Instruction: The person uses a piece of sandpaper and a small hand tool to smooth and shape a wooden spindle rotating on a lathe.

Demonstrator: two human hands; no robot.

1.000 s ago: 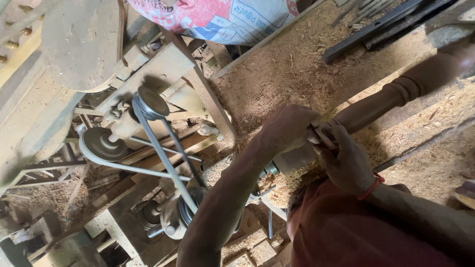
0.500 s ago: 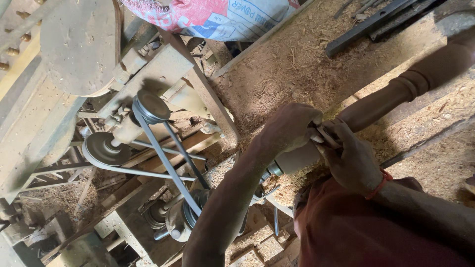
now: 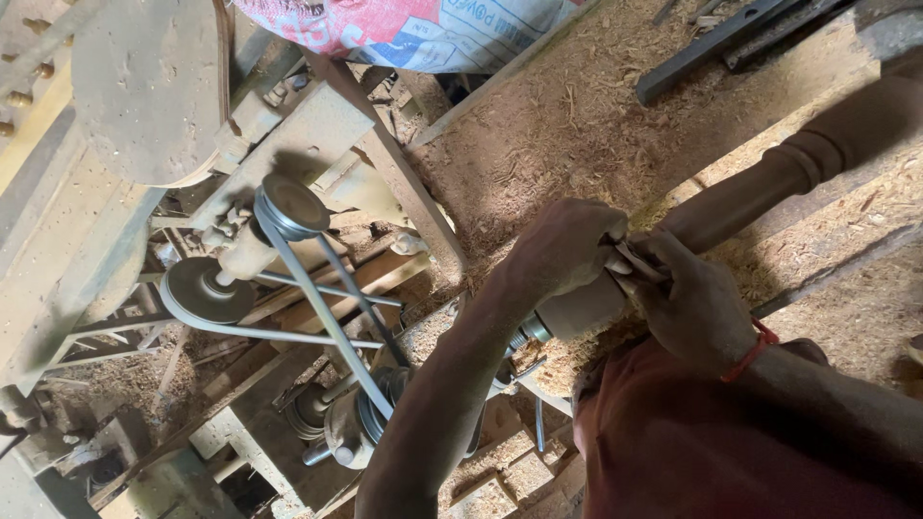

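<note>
Since earlier frames: view drifts slightly; hands stay at same spot on turned wooden spindle (image 3: 769, 183); belts and pulleys hold position. Printed sack (image 3: 413, 29), pink-red, white and blue, lies at top centre, behind lathe frame. Spindle long axis runs diagonally, lower centre to upper right, thick plain end low near drive, turned beads toward upper right; sawdust-covered tabletop (image 3: 538, 144) beneath. Left hand (image 3: 567, 250) grip closed over spindle; right hand (image 3: 692, 303) grip pinching small strip against wood. Belt pulley (image 3: 288, 207) at left.
</note>
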